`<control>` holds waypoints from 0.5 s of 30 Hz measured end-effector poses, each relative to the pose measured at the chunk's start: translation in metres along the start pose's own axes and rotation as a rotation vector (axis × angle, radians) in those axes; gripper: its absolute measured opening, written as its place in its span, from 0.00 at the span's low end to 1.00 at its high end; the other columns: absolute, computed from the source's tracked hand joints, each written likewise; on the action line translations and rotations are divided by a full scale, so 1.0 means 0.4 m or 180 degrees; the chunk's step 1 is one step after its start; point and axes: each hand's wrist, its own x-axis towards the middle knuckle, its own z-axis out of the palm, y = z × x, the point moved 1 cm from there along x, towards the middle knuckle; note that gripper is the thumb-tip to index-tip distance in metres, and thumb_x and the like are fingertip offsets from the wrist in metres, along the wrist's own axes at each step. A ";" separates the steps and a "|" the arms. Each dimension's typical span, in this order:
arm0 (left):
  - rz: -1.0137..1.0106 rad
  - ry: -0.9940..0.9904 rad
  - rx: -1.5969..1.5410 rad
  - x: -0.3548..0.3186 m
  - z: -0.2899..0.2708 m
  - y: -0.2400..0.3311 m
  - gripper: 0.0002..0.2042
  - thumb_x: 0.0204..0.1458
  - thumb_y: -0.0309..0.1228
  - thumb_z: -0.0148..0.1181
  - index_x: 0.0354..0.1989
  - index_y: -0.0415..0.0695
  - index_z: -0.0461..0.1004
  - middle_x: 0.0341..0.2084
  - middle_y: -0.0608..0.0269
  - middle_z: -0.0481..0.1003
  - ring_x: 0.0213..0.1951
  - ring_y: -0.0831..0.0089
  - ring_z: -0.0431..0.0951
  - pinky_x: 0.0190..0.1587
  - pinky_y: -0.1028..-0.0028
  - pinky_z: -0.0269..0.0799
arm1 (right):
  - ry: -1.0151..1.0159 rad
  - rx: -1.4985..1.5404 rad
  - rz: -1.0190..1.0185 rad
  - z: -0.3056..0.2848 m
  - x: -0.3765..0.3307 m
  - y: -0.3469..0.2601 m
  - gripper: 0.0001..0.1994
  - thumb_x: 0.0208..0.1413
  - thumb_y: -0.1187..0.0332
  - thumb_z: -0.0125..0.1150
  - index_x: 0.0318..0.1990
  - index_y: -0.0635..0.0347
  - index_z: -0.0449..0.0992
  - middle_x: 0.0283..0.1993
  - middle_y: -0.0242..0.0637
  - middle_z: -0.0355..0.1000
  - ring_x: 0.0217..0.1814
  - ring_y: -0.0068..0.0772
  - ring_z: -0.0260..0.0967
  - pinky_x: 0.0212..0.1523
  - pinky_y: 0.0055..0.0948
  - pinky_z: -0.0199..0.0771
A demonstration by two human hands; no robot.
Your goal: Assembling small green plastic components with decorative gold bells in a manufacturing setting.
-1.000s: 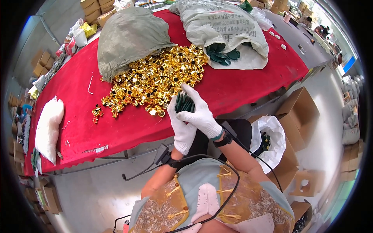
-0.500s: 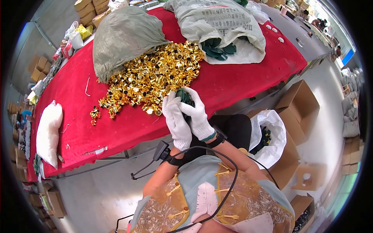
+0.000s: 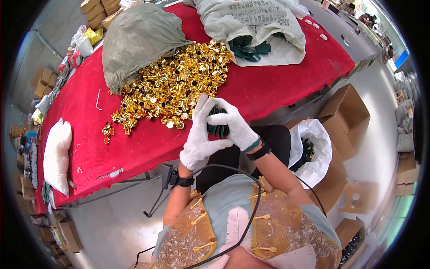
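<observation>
Both white-gloved hands close around a stack of dark green round discs (image 3: 218, 130), just off the front edge of the red-covered table. My left hand (image 3: 199, 134) cups the stack from its left and below, thumb stretched under it. On the other side my right hand (image 3: 234, 123) wraps its fingers over the discs. The stack's rims show as parallel ridges between the gloves; part of it is hidden. Beyond my fingers lies a heap of small shiny gold caps (image 3: 179, 80) with dark centres.
A grey-green plastic bag (image 3: 139, 42) stands behind the gold heap. Right of it, a white woven sack (image 3: 286, 49) spills green discs. A filled white bag (image 3: 57, 154) lies at the table's left. By my right knee is a white-lined container (image 3: 324, 159), beside cardboard boxes (image 3: 347, 121).
My hands have shifted around the stack: the left has opened wider with its thumb extended, and more of the discs' rims show. The view has moved slightly.
</observation>
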 end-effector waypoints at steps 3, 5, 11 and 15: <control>-0.0037 -0.0037 -0.0276 0.013 0.010 -0.006 0.58 0.25 0.31 0.89 0.73 0.44 0.61 0.81 0.40 0.49 0.81 0.42 0.52 0.79 0.52 0.59 | -0.0131 -0.0928 -0.0179 0.004 -0.004 -0.017 0.27 0.57 0.68 0.72 0.64 0.62 0.75 0.53 0.34 0.77 0.56 0.28 0.75 0.63 0.33 0.75; -0.0117 0.0097 -0.0561 0.009 0.027 -0.013 0.58 0.24 0.30 0.89 0.71 0.44 0.62 0.80 0.40 0.51 0.80 0.44 0.55 0.78 0.52 0.59 | 0.0067 -0.0785 -0.0069 0.007 -0.008 -0.016 0.27 0.58 0.67 0.72 0.65 0.62 0.75 0.55 0.35 0.77 0.58 0.28 0.75 0.63 0.33 0.75; -0.0401 0.0353 -0.1369 -0.007 0.058 -0.043 0.53 0.24 0.21 0.86 0.67 0.43 0.63 0.77 0.47 0.58 0.75 0.54 0.64 0.77 0.56 0.62 | 0.0564 -0.1052 -0.0178 0.002 0.002 0.014 0.28 0.64 0.60 0.72 0.67 0.64 0.74 0.59 0.38 0.78 0.62 0.29 0.75 0.65 0.33 0.75; -0.0605 0.0363 -0.1917 -0.009 0.054 -0.056 0.53 0.26 0.16 0.83 0.69 0.43 0.64 0.75 0.52 0.61 0.74 0.58 0.66 0.77 0.58 0.63 | 0.0718 -0.1516 -0.0748 -0.002 0.016 0.040 0.24 0.72 0.57 0.64 0.65 0.66 0.75 0.61 0.38 0.78 0.62 0.30 0.76 0.65 0.33 0.75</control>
